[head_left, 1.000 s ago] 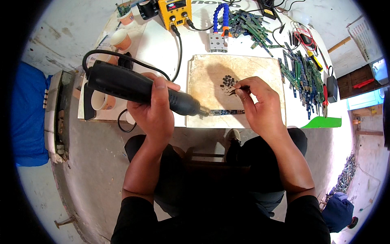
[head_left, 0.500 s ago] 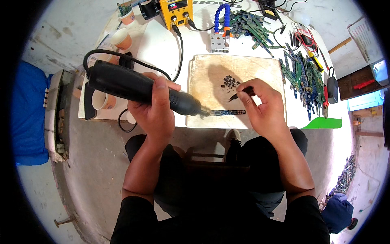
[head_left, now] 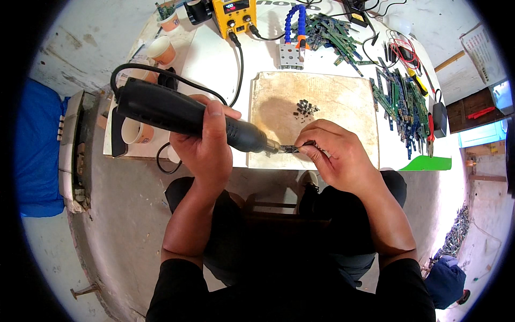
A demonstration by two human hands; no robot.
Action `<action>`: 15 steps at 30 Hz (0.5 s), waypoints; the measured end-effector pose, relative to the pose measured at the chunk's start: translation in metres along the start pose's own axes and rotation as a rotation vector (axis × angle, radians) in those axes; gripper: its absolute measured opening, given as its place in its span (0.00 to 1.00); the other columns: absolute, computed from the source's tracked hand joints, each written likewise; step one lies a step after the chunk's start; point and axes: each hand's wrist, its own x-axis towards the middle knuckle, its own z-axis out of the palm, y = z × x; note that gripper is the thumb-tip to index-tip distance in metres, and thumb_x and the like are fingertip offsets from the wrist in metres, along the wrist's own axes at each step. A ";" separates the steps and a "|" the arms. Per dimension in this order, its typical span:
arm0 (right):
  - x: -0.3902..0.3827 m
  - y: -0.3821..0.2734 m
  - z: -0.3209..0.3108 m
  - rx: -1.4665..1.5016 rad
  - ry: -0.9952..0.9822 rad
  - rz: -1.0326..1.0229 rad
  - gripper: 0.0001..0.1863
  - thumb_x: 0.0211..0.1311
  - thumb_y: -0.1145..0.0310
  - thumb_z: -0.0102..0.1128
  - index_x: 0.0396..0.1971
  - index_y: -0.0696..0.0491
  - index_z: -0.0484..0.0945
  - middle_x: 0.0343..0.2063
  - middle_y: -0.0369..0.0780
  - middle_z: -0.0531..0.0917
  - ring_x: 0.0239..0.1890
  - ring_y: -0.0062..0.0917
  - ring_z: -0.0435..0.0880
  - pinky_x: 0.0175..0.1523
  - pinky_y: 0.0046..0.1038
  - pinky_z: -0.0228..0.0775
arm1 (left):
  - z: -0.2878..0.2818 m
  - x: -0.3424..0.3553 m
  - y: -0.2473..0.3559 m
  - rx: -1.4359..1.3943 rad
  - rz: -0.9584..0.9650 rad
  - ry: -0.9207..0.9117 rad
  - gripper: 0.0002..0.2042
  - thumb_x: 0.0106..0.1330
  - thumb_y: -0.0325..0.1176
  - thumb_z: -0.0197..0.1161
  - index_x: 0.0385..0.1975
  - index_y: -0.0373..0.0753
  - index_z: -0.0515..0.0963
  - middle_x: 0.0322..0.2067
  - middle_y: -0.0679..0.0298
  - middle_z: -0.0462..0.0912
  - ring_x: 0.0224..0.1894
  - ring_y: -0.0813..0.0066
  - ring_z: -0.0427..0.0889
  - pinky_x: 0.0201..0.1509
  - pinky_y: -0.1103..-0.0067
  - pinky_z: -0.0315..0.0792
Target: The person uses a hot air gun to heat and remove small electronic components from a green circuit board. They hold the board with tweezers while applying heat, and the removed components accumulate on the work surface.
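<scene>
My left hand (head_left: 206, 142) is wrapped round a black hot air gun (head_left: 161, 111), its metal nozzle pointing right, close to the left end of a narrow circuit board strip (head_left: 288, 149). That strip lies near the front edge of a stained, tan work board (head_left: 343, 96). In a pinch, my right hand (head_left: 340, 158) grips dark tweezers (head_left: 307, 144), mostly covered by the fingers, with the tips down at the strip. The fingers hide the strip's right part. Just beyond them, small black chips (head_left: 306, 109) sit in a loose pile on the board.
A yellow soldering station (head_left: 234, 19) stands at the back, its cable running to the gun. Piles of green board strips (head_left: 399, 107) lie right and far. A metal block (head_left: 290, 56) with a blue hose is behind the board. Paper cups (head_left: 161, 51) line the left.
My right hand has moved left and slightly nearer, bringing the tweezers from beside the chip pile down to the strip. The left hand and hot air gun have barely shifted.
</scene>
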 end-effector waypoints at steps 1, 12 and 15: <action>0.000 0.000 0.000 -0.001 0.000 0.000 0.05 0.59 0.80 0.59 0.35 0.57 0.77 0.32 0.44 0.79 0.34 0.41 0.81 0.39 0.33 0.73 | 0.000 0.000 0.001 0.003 -0.004 0.000 0.07 0.69 0.34 0.55 0.34 0.38 0.72 0.21 0.63 0.82 0.24 0.83 0.80 0.33 0.87 0.74; -0.001 -0.001 0.000 -0.022 -0.024 0.029 0.06 0.58 0.82 0.61 0.35 0.57 0.80 0.35 0.42 0.81 0.37 0.35 0.83 0.42 0.28 0.76 | 0.000 -0.001 0.004 -0.102 -0.029 -0.004 0.05 0.68 0.29 0.59 0.32 0.35 0.75 0.23 0.63 0.82 0.26 0.83 0.78 0.37 0.84 0.70; -0.001 -0.001 0.000 -0.021 -0.033 0.033 0.06 0.58 0.82 0.61 0.35 0.57 0.80 0.35 0.42 0.82 0.37 0.34 0.83 0.43 0.28 0.76 | 0.000 0.000 0.004 -0.109 -0.018 -0.003 0.05 0.68 0.30 0.59 0.33 0.36 0.75 0.23 0.63 0.83 0.27 0.83 0.79 0.37 0.84 0.70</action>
